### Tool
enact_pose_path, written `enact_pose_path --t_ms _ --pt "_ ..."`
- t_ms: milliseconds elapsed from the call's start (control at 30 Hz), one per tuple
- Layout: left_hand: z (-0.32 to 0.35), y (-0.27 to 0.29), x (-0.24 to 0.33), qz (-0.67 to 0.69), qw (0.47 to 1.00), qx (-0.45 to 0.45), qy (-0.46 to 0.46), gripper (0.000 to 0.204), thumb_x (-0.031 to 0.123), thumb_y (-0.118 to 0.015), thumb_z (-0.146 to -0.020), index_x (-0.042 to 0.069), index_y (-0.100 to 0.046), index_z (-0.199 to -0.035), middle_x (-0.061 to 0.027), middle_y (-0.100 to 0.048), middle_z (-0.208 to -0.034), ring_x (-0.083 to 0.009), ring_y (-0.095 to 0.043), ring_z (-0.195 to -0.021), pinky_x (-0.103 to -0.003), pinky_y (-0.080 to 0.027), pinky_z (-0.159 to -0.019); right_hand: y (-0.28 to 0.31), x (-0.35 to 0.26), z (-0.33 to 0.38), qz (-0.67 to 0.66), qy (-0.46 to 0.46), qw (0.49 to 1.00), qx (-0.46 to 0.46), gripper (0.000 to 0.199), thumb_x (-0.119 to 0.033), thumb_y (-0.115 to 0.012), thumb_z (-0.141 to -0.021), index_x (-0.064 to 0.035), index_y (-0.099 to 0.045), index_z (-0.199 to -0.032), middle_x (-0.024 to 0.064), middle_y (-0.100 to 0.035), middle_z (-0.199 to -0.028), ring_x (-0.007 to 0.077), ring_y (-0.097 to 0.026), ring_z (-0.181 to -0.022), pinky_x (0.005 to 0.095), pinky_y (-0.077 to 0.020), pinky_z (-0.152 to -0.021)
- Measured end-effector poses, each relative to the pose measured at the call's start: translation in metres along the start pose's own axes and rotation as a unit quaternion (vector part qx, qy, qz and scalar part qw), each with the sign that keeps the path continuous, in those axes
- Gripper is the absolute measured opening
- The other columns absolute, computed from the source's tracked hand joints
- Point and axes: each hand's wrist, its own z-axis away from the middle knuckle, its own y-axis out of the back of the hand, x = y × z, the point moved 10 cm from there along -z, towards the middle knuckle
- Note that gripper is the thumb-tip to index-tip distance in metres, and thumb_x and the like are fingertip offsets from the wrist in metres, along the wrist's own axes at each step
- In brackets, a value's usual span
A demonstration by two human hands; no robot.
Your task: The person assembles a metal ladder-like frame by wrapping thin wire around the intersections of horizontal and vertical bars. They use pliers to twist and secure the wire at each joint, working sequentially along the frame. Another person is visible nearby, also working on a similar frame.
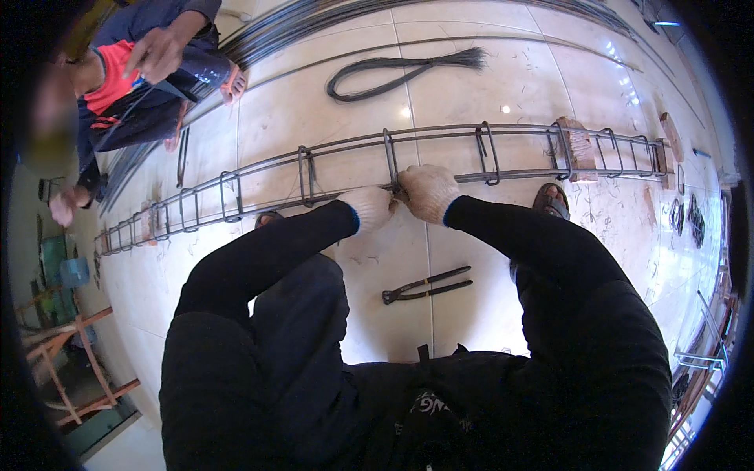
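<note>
Pale glossy floor tiles (pixel 487 86) are spreading out under everything, catching spots of light. Both hands are wearing white knit gloves and meeting at the near bar of a long rebar cage (pixel 345 153) that is lying across the floor from left to right. The left hand (pixel 367 208) is curling closed around the near bar, just beside an upright stirrup (pixel 390 161). The right hand (pixel 426 192) is closing on the same joint from the other side, its fingers pinching where stirrup and bar are crossing; whether a thin tie wire is sitting between the fingers is too small to tell. The two gloves are nearly touching. Black sleeves are running back from both hands toward the lower edge.

Just below the hands, between the person's knees, a pair of end-cutting pincers (pixel 424 286) is lying on the tiles with its handles pointing right. A sandalled foot (pixel 550 200) is showing beside the right forearm, close to the cage. Beyond the cage, a looped bundle of dark tie wire (pixel 393 74) is resting on the floor, and long straight rods (pixel 298 27) are lying further back. At the upper left, another person (pixel 133 86) in dark clothing with a red patch is crouching near the cage's far end.
</note>
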Motion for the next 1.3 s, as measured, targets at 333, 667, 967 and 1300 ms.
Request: enact_pose_path --t_ms 333,667,967,1300 --pt "0.031 0.047 -0.001 0.193 0.979 0.037 0.053 0.045 0.034 -0.046 -0.106 -0.005 -0.068 -0.104 -0.0278 -0.07 -0.092 -0.0439 -0.067 -0.087 -0.05 -0.052 -0.085 -0.004 0.02 -0.014 -0.083 0.001 0.996 -0.021 0.021 -0.021 -0.067 -0.096 -0.0073 -0.074 -0.11 0.0192 -0.073 -0.11 0.0392 -0.071 -0.108 0.051 -0.0576 -0.091" --pt "0.044 0.071 -0.007 0.251 0.962 0.05 0.096 0.04 0.03 -0.047 -0.103 -0.002 -0.07 -0.098 -0.0219 -0.071 -0.091 -0.0368 -0.067 -0.085 -0.047 -0.051 -0.083 0.026 0.012 0.019 -0.154 0.074 0.971 0.168 0.026 -0.013 -0.068 -0.092 -0.0115 -0.075 -0.116 0.0114 -0.071 -0.114 0.0359 -0.064 -0.112 0.0466 -0.0538 -0.096" --pt "0.052 0.098 0.002 0.508 0.844 -0.007 0.17 0.022 0.021 -0.052 -0.101 0.003 -0.063 -0.096 -0.0008 -0.046 -0.068 -0.0133 -0.045 -0.054 -0.032 -0.034 -0.046 0.014 0.021 -0.002 -0.255 0.024 0.963 0.082 0.016 -0.017 -0.075 -0.091 -0.0053 -0.079 -0.102 0.0158 -0.075 -0.1 0.0339 -0.071 -0.095 0.0428 -0.0562 -0.085" --pt "0.064 0.102 0.026 0.642 0.753 0.01 0.144 0.025 0.027 -0.055 -0.1 0.005 -0.061 -0.09 0.0001 -0.047 -0.069 -0.0118 -0.042 -0.053 -0.032 -0.031 -0.044 0.019 0.02 -0.024 -0.354 -0.007 0.934 -0.038 0.031 -0.03 -0.074 -0.095 -0.002 -0.077 -0.107 0.0108 -0.076 -0.084 0.0203 -0.069 -0.073 0.0378 -0.0565 -0.07"
